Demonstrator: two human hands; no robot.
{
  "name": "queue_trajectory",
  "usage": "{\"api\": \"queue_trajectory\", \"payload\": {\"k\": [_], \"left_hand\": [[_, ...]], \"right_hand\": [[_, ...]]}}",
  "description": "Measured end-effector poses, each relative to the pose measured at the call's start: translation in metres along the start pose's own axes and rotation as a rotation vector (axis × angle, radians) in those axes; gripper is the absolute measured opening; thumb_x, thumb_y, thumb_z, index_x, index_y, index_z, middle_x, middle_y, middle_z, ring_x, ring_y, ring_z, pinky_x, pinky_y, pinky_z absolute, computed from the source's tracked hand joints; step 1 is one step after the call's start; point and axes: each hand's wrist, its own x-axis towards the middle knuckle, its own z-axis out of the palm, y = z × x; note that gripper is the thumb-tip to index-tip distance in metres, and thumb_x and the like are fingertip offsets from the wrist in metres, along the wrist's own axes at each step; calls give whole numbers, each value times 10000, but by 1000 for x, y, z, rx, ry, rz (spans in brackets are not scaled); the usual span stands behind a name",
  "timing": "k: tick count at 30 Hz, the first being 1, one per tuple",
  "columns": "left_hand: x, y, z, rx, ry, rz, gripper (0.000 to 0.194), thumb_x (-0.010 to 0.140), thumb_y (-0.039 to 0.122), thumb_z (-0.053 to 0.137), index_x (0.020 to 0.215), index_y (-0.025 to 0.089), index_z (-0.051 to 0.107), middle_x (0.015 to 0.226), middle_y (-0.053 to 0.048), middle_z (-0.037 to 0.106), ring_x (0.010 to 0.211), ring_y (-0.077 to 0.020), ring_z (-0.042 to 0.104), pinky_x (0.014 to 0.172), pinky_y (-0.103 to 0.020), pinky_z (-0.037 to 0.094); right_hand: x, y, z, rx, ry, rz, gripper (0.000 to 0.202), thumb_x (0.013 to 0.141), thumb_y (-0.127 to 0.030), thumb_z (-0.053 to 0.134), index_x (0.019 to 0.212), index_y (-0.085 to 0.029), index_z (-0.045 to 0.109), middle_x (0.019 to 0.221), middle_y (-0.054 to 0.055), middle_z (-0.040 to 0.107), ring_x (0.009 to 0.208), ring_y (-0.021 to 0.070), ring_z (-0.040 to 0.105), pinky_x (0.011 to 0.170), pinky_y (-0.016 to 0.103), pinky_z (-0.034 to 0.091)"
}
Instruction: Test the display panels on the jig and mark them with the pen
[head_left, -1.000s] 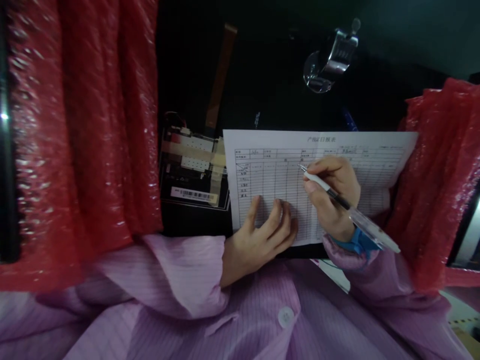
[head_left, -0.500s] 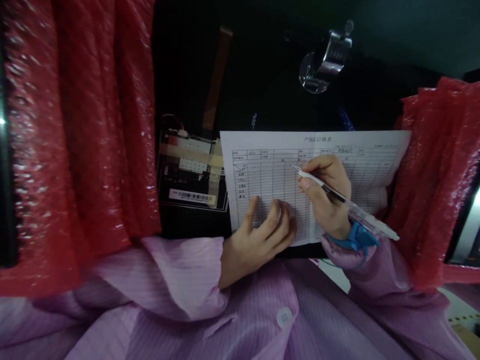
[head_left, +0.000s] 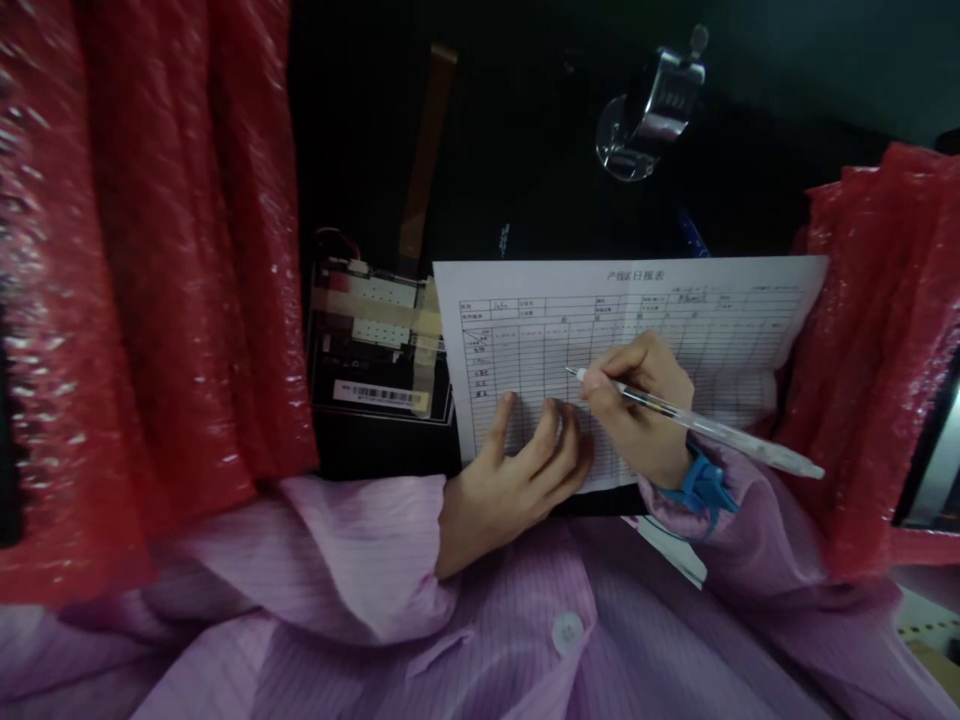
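A printed form with a ruled grid lies on the dark surface in front of me. My left hand rests on its lower left part, fingers spread and holding nothing. Pinched in my right hand is a white and clear pen, its tip over the middle columns of the grid; whether it touches the paper I cannot tell. A blue band circles my right wrist. Left of the form sits a dark electronic panel with tan tape and a barcode label.
Red bubble wrap stands at the left, and more red wrap at the right. A metal hand counter lies at the back. An orange ribbon cable extends from the panel. A blue object lies behind the form.
My right hand has moved slightly down and left with the pen, whose tip is now lower on the grid. My left hand has stayed in place. The view has shifted slightly.
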Motion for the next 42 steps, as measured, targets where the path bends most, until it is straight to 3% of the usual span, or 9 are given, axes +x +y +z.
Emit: {"api": "queue_trajectory", "payload": {"k": [5,14,22,42], "left_hand": [[0,1,0,10,-4,2,385,973,245,464,1326,172,599,1309,-116,649,1227,-320,557,934,-568,552],[0,0,-1,9,-13,10,405,969,252,477,1347,156,584,1305,-130,639,1239,-332,554,944,-575,545],[-1,1,0,1,-2,4,416,958,251,499,1351,145,582,1297,-143,635,1233,-341,549,952,-586,522],[0,-1,-2,-6,-23,12,413,969,248,467,1353,144,579,1317,-146,633,1238,-337,555,953,-572,530]], "right_hand": [[5,-8,0,-121,11,-32,246,906,-161,616,709,-202,475,571,-74,500,500,53,482,484,200,393],[3,-6,0,-63,2,45,172,912,-231,633,791,-212,513,649,-60,560,555,74,550,518,207,448],[4,-8,-1,-178,15,1,305,917,-240,624,656,-194,473,570,-48,556,498,66,507,477,212,390],[6,-10,0,-141,25,12,261,911,-203,609,680,-199,488,548,-60,509,483,64,478,471,210,381]]}}
